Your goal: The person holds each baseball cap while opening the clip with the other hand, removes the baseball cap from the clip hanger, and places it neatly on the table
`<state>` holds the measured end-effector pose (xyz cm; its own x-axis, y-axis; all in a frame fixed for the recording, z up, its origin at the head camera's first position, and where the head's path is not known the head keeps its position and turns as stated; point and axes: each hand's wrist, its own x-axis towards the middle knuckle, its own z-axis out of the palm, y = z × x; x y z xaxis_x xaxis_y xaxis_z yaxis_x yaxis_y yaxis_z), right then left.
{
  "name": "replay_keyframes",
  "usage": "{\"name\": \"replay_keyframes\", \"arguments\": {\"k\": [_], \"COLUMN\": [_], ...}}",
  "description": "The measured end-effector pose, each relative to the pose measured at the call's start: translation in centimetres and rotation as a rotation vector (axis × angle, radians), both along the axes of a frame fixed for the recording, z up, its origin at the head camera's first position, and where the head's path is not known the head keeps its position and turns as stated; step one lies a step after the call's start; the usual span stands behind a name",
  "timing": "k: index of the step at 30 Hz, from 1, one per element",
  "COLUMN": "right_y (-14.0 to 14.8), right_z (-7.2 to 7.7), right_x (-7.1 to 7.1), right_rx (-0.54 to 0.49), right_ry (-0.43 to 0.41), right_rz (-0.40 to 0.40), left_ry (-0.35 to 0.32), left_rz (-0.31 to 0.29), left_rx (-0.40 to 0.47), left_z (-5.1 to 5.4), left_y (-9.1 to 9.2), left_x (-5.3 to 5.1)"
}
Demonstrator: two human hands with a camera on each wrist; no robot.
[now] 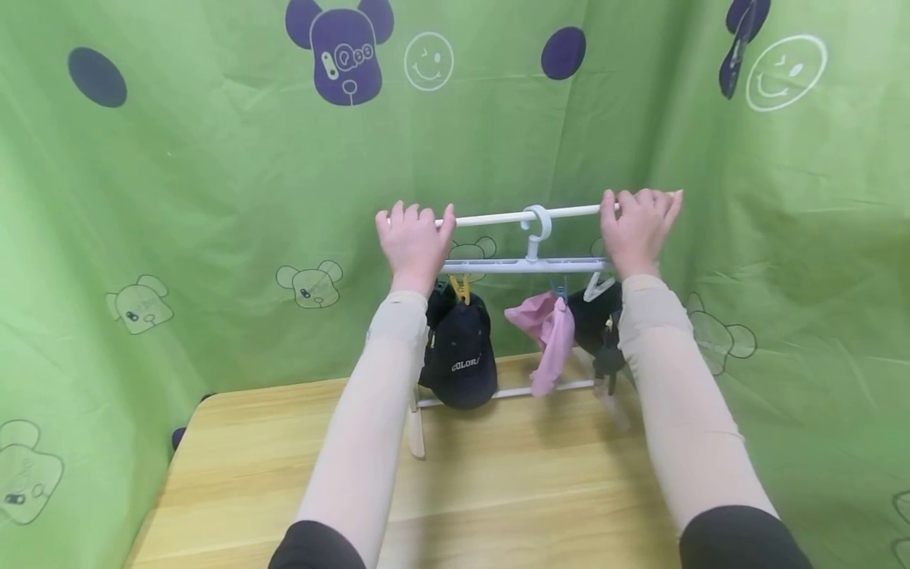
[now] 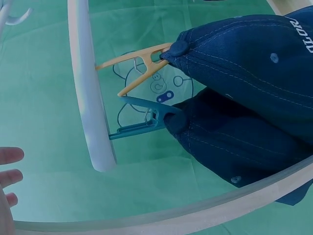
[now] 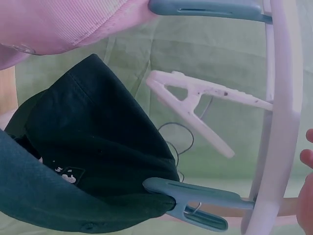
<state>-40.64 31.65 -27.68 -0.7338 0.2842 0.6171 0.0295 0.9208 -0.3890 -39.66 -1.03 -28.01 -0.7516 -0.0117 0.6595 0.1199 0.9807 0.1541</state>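
My left hand (image 1: 414, 246) grips the left end of a white rod (image 1: 490, 220), and my right hand (image 1: 637, 231) grips its right end. A pale clip hanger (image 1: 498, 267) hangs by its hook (image 1: 544, 224) from the rod, between the hands. At left, a yellow clip (image 2: 142, 61) holds a navy cap (image 1: 462, 348) with white letters; a teal clip (image 2: 142, 125) holds another dark cap (image 2: 230, 139) beside it. A blue clip (image 3: 210, 9) holds a pink cap (image 1: 556, 340). Further right hangs a dark cap (image 3: 107, 142) in a blue-grey clip (image 3: 195, 193). A white clip (image 3: 190, 98) holds nothing.
The rack's wooden leg (image 1: 416, 433) and lower white bar (image 1: 512, 392) are at the wood-grain table (image 1: 270, 466). A green curtain (image 1: 213, 197) with bear and smiley prints surrounds the table's back and sides.
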Motion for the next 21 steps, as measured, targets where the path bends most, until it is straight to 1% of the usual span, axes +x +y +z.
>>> {"name": "replay_keyframes", "arguments": {"k": [10, 13, 17, 21], "right_y": [-2.1, -2.8, -3.6, -4.2], "right_z": [-0.3, -0.4, -0.6, -0.8], "right_x": [-0.5, -0.6, -0.7, -0.8], "right_rx": [0.004, 0.001, 0.004, -0.002], "right_ry": [0.027, 0.032, 0.04, 0.06], "right_rz": [0.003, 0.009, 0.013, 0.014], "left_ry": [0.031, 0.054, 0.104, 0.11], "left_rz": [0.02, 0.023, 0.026, 0.026], "left_rx": [0.01, 0.014, 0.024, 0.027], "left_z": [-0.3, -0.4, -0.7, -0.7], "left_y": [-2.2, -2.9, -3.7, -4.4], "left_x": [-0.1, -0.1, -0.1, -0.1]}}
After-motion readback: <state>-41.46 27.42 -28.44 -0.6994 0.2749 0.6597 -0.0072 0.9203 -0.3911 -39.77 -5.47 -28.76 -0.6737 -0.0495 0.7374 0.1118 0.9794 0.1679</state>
